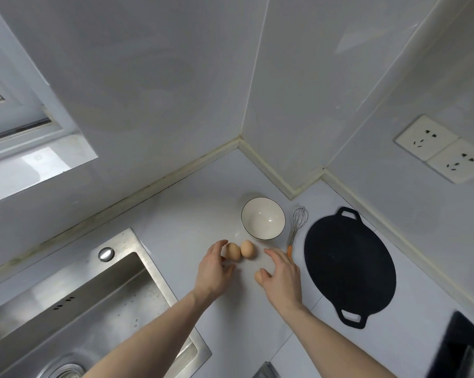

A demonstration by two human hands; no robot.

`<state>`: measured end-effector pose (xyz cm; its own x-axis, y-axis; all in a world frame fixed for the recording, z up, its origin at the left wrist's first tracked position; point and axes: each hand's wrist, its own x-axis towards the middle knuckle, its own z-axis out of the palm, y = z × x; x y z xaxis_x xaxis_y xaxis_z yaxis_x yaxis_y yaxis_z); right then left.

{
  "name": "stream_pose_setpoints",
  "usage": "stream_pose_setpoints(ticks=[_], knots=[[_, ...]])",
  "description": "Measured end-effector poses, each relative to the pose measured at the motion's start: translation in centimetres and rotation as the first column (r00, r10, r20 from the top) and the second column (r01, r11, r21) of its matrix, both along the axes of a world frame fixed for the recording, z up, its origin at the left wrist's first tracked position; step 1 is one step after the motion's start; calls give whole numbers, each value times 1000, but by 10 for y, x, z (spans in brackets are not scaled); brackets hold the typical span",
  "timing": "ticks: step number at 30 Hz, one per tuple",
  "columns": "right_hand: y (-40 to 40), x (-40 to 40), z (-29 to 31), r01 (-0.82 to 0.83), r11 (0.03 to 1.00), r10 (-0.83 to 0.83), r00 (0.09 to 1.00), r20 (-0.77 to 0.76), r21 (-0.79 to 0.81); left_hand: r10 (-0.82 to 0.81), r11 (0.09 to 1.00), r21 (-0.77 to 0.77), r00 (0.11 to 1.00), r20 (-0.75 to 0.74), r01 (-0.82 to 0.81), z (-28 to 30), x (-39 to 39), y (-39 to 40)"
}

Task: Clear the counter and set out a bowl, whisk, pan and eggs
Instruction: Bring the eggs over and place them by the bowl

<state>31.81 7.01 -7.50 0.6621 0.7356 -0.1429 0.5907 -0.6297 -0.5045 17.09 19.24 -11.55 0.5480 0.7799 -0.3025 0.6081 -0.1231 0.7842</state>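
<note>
Third egg (258, 277) half hidden behind right hand (282, 276); sink (74, 301) and dark object (461, 347) cut off at bottom edge.

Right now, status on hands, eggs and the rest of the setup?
Left hand open beside two eggs; right hand open over a third egg. Bowl, whisk, pan set out. Nothing in the way.

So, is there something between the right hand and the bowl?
Nothing visible blocks it. Bare counter lies between the right hand and the bowl. The whisk lies to the right of that path, and the two eggs to its left.
</note>
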Motion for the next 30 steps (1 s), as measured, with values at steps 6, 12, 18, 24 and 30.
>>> stream_pose_setpoints(ticks=[6,12,18,24,30], knots=[[-21,0,3,34,999,-34,999,-30,2,18,1000,-15,1000,11,-18,4,-3,-4],[-28,-11,8,23,998,-26,998,-50,-57,4,1000,-8,1000,-6,-4,3,-8,-11],[-23,-15,2,32,989,-47,993,-107,-144,-10,1000,-18,1000,-15,9,3,-9,-14],[-1,-13,-2,31,996,-40,993,-107,-84,2,1000,-11,1000,-1,-2,-3,-5,-17],[11,-13,-11,17,1000,-17,1000,-9,-17,31,999,-17,999,17,-31,-6,5,-13]])
